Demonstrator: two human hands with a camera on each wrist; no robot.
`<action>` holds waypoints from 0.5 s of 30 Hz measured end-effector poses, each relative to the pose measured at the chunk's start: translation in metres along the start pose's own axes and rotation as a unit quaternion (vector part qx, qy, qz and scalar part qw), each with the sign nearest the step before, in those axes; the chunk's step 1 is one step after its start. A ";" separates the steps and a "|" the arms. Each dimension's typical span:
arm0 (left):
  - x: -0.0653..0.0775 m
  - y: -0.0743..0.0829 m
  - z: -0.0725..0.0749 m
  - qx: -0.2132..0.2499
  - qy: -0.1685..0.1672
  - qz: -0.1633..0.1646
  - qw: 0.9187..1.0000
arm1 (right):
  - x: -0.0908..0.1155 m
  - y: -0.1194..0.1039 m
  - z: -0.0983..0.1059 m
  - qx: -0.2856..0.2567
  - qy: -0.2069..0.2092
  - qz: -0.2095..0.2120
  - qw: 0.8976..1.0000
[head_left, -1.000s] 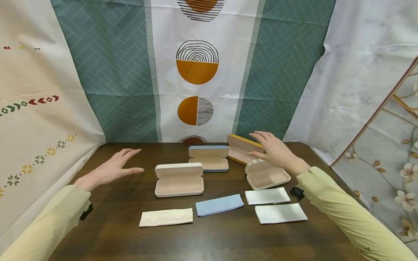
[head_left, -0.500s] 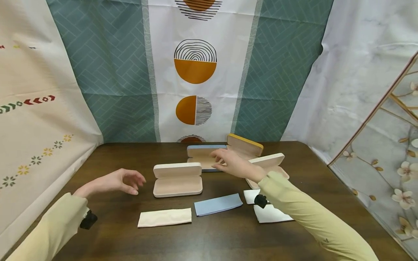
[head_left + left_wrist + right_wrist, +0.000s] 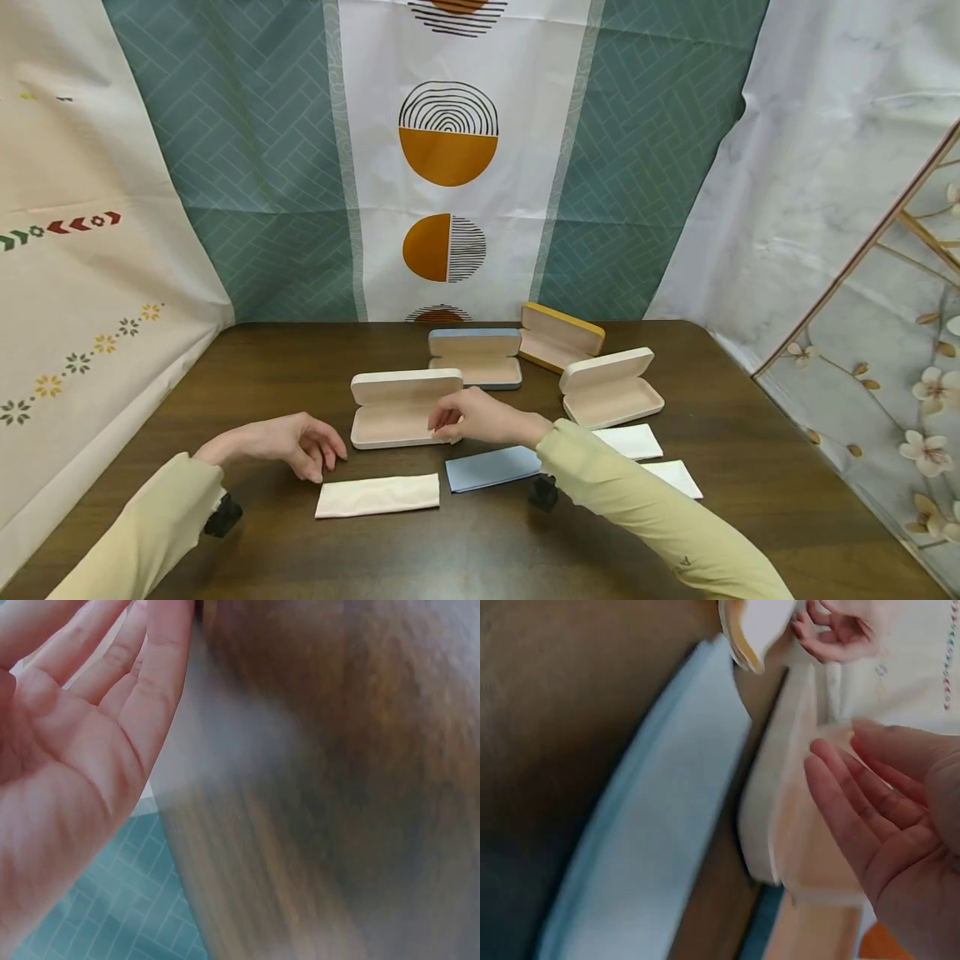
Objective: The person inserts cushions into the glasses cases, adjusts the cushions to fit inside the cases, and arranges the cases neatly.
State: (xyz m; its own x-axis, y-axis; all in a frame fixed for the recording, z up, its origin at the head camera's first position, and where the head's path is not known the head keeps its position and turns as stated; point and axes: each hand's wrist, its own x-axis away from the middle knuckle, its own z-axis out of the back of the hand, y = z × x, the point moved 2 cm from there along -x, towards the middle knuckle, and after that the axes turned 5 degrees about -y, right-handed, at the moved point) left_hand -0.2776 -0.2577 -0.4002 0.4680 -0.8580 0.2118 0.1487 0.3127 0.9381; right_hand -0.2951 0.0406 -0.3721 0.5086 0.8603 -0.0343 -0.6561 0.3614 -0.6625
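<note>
My left hand (image 3: 281, 443) hovers by the left end of a folded cream cloth (image 3: 378, 497), its fingers bent and holding nothing. The left wrist view shows that hand's palm (image 3: 67, 761) with nothing in it. My right hand (image 3: 486, 417) is over the right front corner of an open white glasses case (image 3: 393, 423), just beyond a folded light blue cloth (image 3: 491, 468). Its fingers (image 3: 855, 802) curve loosely around bare air in the right wrist view, where the blue cloth (image 3: 660, 817) lies alongside. The right forearm covers part of two folded white cloths (image 3: 630, 442).
Three more glasses cases stand open on the dark wooden table (image 3: 292, 358): a blue one (image 3: 480, 368) at the back, a yellow one (image 3: 551, 347) behind it to the right, and an off-white one (image 3: 611, 402) at the right. Patterned fabric (image 3: 255, 167) hangs behind and beside the table.
My right hand has swept left and nearer, from the right-hand case to the front white one. The left hand has come forward and right to the cream cloth, its fingers bending. The cases stay put.
</note>
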 end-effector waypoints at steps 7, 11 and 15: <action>-0.006 -0.001 -0.006 -0.006 -0.026 -0.001 1.000 | -0.009 -0.003 -0.025 0.035 -0.053 0.002 0.998; -0.008 0.002 -0.010 -0.030 -0.033 0.001 0.999 | -0.012 -0.005 -0.034 0.085 -0.078 -0.016 0.993; -0.010 0.006 -0.014 -0.066 -0.030 0.006 0.997 | -0.015 -0.007 -0.037 0.125 -0.092 -0.028 0.987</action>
State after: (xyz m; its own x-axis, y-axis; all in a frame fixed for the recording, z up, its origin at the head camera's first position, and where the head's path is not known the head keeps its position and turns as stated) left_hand -0.2695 -0.2416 -0.4005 0.4186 -0.8754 0.2418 0.2589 0.3702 0.8921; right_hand -0.2775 0.0123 -0.3945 0.4534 0.8787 0.1494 -0.7587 0.4684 -0.4527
